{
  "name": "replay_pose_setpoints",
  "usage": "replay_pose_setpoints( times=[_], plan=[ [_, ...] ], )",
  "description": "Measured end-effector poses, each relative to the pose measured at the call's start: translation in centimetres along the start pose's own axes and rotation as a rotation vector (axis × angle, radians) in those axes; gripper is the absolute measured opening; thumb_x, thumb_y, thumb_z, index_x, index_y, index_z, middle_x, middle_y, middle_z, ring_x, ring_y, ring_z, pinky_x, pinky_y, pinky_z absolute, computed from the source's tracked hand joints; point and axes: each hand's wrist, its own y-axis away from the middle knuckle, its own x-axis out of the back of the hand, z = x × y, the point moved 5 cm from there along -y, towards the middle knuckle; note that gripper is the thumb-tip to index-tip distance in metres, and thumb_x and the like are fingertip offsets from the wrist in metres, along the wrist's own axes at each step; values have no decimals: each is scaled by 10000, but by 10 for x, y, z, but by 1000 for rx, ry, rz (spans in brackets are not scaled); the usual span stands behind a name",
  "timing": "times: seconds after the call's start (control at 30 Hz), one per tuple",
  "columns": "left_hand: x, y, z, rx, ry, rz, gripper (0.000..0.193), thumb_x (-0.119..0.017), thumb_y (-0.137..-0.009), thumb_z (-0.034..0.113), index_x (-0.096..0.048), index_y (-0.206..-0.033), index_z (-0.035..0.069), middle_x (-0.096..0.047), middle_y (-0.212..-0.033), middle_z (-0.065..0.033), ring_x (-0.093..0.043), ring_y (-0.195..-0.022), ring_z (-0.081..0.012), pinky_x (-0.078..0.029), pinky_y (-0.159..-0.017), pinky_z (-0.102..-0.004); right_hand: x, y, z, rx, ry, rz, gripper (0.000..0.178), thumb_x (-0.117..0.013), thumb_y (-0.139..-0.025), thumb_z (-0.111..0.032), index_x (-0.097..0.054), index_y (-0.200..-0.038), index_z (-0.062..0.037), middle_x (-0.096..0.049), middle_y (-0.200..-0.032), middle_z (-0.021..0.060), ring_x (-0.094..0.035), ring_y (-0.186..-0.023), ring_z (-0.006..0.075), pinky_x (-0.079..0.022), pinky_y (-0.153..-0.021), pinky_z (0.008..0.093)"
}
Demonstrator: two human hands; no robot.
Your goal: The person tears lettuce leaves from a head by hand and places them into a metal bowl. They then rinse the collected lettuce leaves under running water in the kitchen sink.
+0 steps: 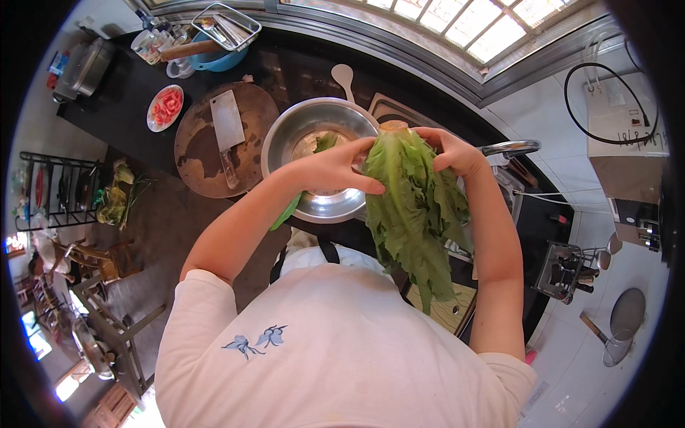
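"Lettuce head (410,207), one: where do I log it from this remote post?"

"Held up, at the right edge of the metal bowl (272,135). Left hand (334,168) and right hand (457,154), one each: apart, gripping opposite sides near the stem end (394,125)."

"Reason for the hold?"

"Stem uppermost (my judgement from afar), so the foliage hangs free; the bowl, I judge, sits close for easy reach."

"Appearance?"

"Green, long-leaved, ruffled, drooping to pointed tips; stem end tan-orange."

Bright barred window (486,36); white tiled wall (560,342); black counter (289,68); brown floor (158,203).
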Motion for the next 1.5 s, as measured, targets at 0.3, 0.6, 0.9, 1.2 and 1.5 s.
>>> replay_pose_setpoints(
  times=[0.3,0.6,0.9,1.2,1.5],
  plan=[
    [-10,0,4,99,307,144,611,-540,-965,361,-326,-1417,10,-523,-1280,-104,-541,-1134,-181,-472,-907,-347,7,2,13,129,-149,-16,810,-663,-649,-53,-383,-1408,-14,-539,-1296,108,-550,-1169,184,-450,-1001,330],
    [-3,-21,-8,218,423,374,470,-516,-977,362,-484,-1272,-2,-583,-1192,-126,-612,-1050,-195,-526,-859,-340,-25,10,19,10,-316,301,567,-505,-922,-286,-372,-1412,-31,-512,-1317,101,-507,-1173,164,-394,-1017,317],
    [-21,-25,-1,252,274,260,527,-564,-943,442,-475,-1211,-3,-585,-996,-101,-645,-878,-173,-540,-754,-300,-1,33,35,62,-103,267,771,-631,-737,-247,-347,-1422,-35,-525,-1279,127,-526,-1141,212,-427,-993,346],
    [-13,-33,2,79,-155,164,368,-570,-955,392,-580,-1104,55,-590,-917,-13,-566,-912,-103,-478,-808,-256,-35,55,16,34,-381,248,795,-629,-674,-253,-391,-1398,-25,-549,-1276,139,-567,-1127,242,-452,-997,357],
    [-11,-24,33,-206,-391,176,350,-582,-953,318,-543,-1073,-7,-628,-955,-113,-597,-891,-188,-471,-796,-310,-42,59,-10,-2,-390,363,777,-578,-696,-263,-377,-1425,-85,-537,-1296,129,-565,-1126,250,-446,-998,370]
  ],
)
